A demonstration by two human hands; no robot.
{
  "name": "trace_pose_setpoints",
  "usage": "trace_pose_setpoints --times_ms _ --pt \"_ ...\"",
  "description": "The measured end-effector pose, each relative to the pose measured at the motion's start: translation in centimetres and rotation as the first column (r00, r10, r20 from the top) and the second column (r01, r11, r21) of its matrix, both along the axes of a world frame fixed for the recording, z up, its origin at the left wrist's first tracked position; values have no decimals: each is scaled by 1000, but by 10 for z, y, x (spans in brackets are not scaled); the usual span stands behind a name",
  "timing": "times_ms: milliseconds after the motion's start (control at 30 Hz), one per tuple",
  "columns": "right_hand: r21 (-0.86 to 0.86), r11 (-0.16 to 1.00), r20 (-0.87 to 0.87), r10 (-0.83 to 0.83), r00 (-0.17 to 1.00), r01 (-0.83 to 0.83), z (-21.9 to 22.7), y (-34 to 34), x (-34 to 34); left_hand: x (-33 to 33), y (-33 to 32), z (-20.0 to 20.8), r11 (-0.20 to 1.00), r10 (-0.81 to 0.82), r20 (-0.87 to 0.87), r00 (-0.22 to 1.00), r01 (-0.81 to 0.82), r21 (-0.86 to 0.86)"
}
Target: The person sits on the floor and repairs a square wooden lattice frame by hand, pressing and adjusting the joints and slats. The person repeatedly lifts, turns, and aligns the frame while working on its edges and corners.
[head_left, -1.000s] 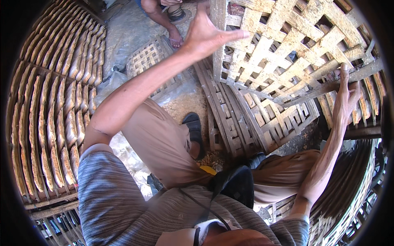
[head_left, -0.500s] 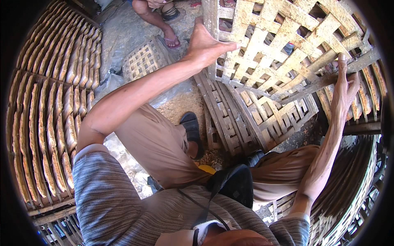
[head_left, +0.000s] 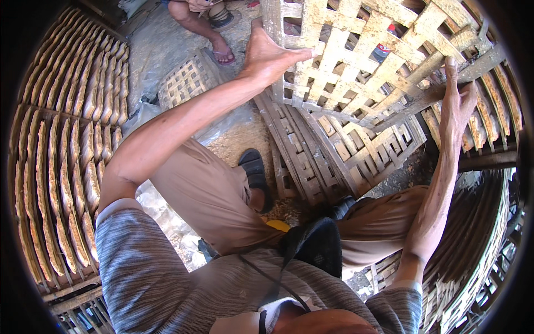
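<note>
A woven bamboo tray (head_left: 356,47) with a wooden frame is held up in front of me, tilted, its pale lattice coated with dusty residue. My left hand (head_left: 270,55) grips its left frame edge, thumb along the near face and fingers mostly hidden behind. Round the frame at the lower right corner closes my right hand (head_left: 459,92), with one finger stretched along it. Just below the raised tray leans a stack of similar woven trays (head_left: 334,153), between my legs and touching or nearly touching it.
On the left stands a rack (head_left: 61,183) with rows of slabs on slats. A similar rack (head_left: 495,111) is at the right, above bundled bamboo strips (head_left: 473,234). Another woven tray (head_left: 189,78) lies on the floor ahead, near a seated person's foot (head_left: 223,53).
The view has shifted slightly, so the whole scene sits a little further left and up. Both hands keep their hold on the tray, which looks almost unmoved.
</note>
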State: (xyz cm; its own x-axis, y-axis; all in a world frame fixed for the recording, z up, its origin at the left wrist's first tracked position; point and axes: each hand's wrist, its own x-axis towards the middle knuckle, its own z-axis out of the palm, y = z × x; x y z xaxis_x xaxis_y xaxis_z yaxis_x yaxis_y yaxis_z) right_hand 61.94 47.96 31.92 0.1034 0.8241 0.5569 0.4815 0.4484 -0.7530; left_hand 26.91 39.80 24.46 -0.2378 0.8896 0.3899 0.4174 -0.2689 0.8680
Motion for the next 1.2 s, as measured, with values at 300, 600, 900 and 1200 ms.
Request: trace_pose_setpoints --times_ms 300,600,900,1200 --pt "55 998 8 3 1000 -4 -1 0 -1 12 -13 17 999 -9 37 999 11 -37" --pt "-64 997 -8 38 999 -38 -2 2 -1 12 -9 13 999 -32 44 999 32 -19" --pt "-50 997 157 -44 987 53 -7 5 5 -10 -10 40 950 -72 39 997 80 -302" --pt "376 858 343 222 913 -350 -15 -15 -5 10 -1 78 999 -42 393 919 50 -11"
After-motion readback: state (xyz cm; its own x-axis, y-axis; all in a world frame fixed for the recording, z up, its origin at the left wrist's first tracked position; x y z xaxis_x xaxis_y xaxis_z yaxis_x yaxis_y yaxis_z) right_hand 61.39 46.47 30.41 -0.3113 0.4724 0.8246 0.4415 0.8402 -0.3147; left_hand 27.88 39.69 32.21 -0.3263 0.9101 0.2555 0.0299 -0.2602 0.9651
